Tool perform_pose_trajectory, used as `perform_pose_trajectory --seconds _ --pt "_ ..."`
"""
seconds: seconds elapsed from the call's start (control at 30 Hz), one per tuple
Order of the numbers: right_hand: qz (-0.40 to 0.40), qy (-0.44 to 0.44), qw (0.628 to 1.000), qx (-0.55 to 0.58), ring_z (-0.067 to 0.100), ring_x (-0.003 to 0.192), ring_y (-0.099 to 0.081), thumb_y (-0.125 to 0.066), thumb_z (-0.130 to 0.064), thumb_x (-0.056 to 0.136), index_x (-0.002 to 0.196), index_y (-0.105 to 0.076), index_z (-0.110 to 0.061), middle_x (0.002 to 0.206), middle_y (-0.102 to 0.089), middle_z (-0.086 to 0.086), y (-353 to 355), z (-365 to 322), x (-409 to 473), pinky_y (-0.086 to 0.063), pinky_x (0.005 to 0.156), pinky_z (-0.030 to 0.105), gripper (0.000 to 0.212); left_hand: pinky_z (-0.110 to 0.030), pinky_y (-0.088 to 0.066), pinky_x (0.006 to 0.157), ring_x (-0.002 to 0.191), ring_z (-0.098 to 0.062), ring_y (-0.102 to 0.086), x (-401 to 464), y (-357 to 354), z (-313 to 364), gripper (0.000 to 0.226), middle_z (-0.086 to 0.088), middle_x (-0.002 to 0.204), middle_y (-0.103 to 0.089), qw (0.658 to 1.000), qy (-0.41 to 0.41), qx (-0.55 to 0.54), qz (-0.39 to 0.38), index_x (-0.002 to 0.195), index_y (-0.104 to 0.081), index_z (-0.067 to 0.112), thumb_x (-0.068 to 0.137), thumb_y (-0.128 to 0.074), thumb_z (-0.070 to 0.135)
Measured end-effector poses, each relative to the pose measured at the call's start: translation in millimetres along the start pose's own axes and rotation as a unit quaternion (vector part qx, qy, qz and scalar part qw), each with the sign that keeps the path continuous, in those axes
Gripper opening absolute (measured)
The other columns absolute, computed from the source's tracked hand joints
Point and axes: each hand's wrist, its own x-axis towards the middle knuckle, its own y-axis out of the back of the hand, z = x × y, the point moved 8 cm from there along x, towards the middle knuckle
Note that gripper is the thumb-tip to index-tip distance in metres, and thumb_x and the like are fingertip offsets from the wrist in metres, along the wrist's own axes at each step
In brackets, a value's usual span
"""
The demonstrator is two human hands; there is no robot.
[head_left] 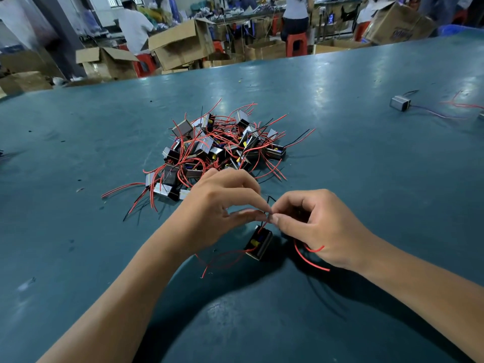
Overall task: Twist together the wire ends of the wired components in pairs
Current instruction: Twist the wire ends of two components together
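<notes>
Left hand (222, 205) and right hand (311, 226) fingers pinch wire ends (267, 215) together above the component (258, 242), near the desk's (366, 166) front edge. Pile (217, 150) sits mid-desk. Advice: hold bare tips aligned, roll evenly, keep component hanging slack.

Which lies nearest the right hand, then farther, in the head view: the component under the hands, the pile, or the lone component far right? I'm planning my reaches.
From the right hand:
1. Component under the hands, just left of it.
2. Pile, ahead and left.
3. Lone component, far ahead, right.
</notes>
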Motion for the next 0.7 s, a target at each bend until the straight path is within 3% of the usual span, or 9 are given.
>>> perform_pose_trajectory --seconds 0.13,0.3,0.4,0.5,0.6,0.7 --pt "-0.001 0.006 1.000 -0.011 0.008 0.057 -0.055 -0.069 -0.019 0.088 0.081 -0.071 -0.022 0.063 -0.065 -0.004 -0.9 -1.4 -1.5 -0.045 0.058 0.029 0.008 -0.047 -0.043 0.071 0.081 -0.018 -0.059 0.0 -4.3 2.0 0.010 0.006 0.090 -0.063 1.000 -0.012 0.013 -0.001 0.085 -0.078 0.020 0.084 -0.075 0.030" --pt "0.017 0.055 0.996 -0.063 0.003 0.054 -0.052 -0.070 -0.019 0.086 0.080 -0.070 -0.022 0.064 -0.063 -0.013 0.2 -13.2 -4.2 -0.037 0.053 0.012 0.008 -0.041 -0.046 0.070 0.079 -0.018 -0.057 -0.9 -14.2 -6.1 0.015 0.001 0.087 -0.063 0.995 0.041 -0.092 -0.020 0.083 -0.073 0.013 0.087 -0.072 0.027" --pt "0.031 0.083 0.991 -0.098 0.006 0.056 -0.052 -0.072 -0.014 0.087 0.082 -0.071 -0.022 0.066 -0.060 -0.015 1.1 -18.9 -5.5 -0.034 0.054 0.010 0.009 -0.038 -0.047 0.072 0.079 -0.018 -0.057 -5.0 -18.8 -15.5 0.017 0.000 0.086 -0.063 0.977 0.114 -0.176 -0.047 0.085 -0.069 0.014 0.093 -0.067 0.029" --pt "0.046 0.100 0.985 -0.133 0.010 0.061 -0.055 -0.072 -0.014 0.087 0.086 -0.072 -0.022 0.068 -0.060 -0.011 1.5 -22.7 -7.1 -0.037 0.055 0.015 0.008 -0.040 -0.048 0.067 0.072 -0.019 -0.058 -8.5 -24.9 -18.3 0.018 0.005 0.080 -0.066 0.964 0.165 -0.194 -0.084 0.089 -0.068 0.017 0.097 -0.062 0.033" --pt "0.057 0.092 0.986 -0.129 0.012 0.062 -0.057 -0.069 -0.018 0.087 0.083 -0.071 -0.018 0.068 -0.062 -0.008 3.5 -21.8 -6.7 -0.041 0.056 0.020 0.004 -0.024 -0.034 0.054 0.056 -0.009 -0.040 -13.5 -33.0 -23.9 0.024 0.008 0.065 -0.054 0.930 0.242 -0.263 -0.079 0.085 -0.070 0.010 0.096 -0.065 0.030" --pt "0.046 0.082 0.989 -0.110 0.009 0.059 -0.058 -0.070 -0.015 0.088 0.081 -0.069 -0.019 0.065 -0.064 -0.007 1.5 -20.4 -4.9 -0.041 0.056 0.016 0.008 -0.037 -0.031 0.065 0.067 -0.020 -0.038 -20.8 -37.1 -35.1 0.027 -0.009 0.069 -0.053 0.888 0.323 -0.322 -0.063 0.081 -0.072 0.006 0.092 -0.070 0.030"
